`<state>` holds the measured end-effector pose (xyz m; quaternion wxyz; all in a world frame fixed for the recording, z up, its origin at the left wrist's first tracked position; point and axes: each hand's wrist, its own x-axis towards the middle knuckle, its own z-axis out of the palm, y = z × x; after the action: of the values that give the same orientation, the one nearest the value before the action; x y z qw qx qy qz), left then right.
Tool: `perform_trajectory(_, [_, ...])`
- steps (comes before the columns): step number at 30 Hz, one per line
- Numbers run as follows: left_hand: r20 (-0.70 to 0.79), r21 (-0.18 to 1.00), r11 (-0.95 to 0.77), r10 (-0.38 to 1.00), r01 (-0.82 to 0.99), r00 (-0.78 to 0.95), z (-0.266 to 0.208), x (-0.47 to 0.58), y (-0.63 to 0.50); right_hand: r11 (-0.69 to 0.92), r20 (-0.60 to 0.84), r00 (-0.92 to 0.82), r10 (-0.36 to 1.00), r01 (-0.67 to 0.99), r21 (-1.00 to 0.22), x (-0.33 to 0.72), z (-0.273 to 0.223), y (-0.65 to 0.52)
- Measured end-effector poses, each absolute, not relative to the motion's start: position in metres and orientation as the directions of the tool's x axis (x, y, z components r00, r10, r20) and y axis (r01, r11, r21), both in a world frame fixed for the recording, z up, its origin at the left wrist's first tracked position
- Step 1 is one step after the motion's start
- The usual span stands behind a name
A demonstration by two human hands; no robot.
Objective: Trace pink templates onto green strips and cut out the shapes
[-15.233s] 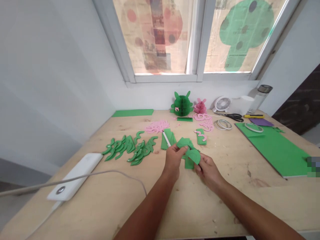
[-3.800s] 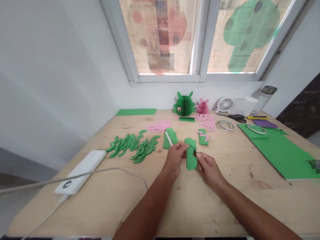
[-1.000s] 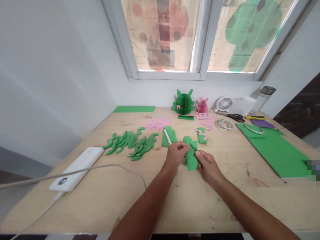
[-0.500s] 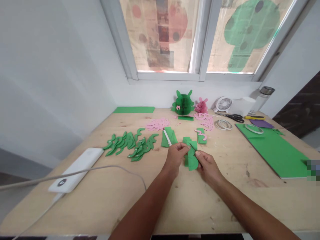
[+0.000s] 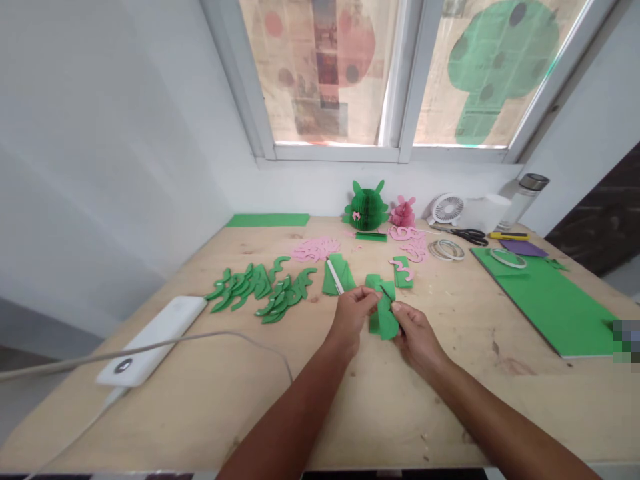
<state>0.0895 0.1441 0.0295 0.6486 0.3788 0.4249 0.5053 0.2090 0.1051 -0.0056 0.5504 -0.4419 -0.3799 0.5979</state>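
Observation:
A folded green paper piece (image 5: 388, 320) with a rounded lower edge is held up between my two hands, above the table. My left hand (image 5: 356, 310) pinches its upper left side between thumb and fingers. My right hand (image 5: 417, 330) is closed at its right edge, thumb on top, its other fingers partly hidden. A thin dark line crosses the paper's upper part; whether it is a blade or a slit, I cannot make out. Beside my left hand a white pen (image 5: 335, 275) lies on a green paper piece (image 5: 345, 270). Pink curved cutouts (image 5: 401, 269) lie on another green piece.
Left of my hands lie green curved cutouts (image 5: 287, 300) and a white power bank (image 5: 153, 340) with a cable. Pink cutouts (image 5: 316, 249) lie farther back. Right are tape rolls (image 5: 447, 249), black scissors (image 5: 470, 235), a yellow cutter (image 5: 509, 235) and a green sheet (image 5: 550, 307).
The green paper piece has tilted slightly, its lower end shifting a little to the right. My right hand has moved slightly right with it; my left hand stays nearly still.

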Motion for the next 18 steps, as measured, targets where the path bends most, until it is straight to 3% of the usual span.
perform_trajectory(18, [-0.169,0.900,0.198,0.980,-0.389,0.107,0.0319,0.0883,0.1441,-0.129,-0.132,-0.011,0.991,-0.327,-0.936,0.2080,-0.0010,0.1034])
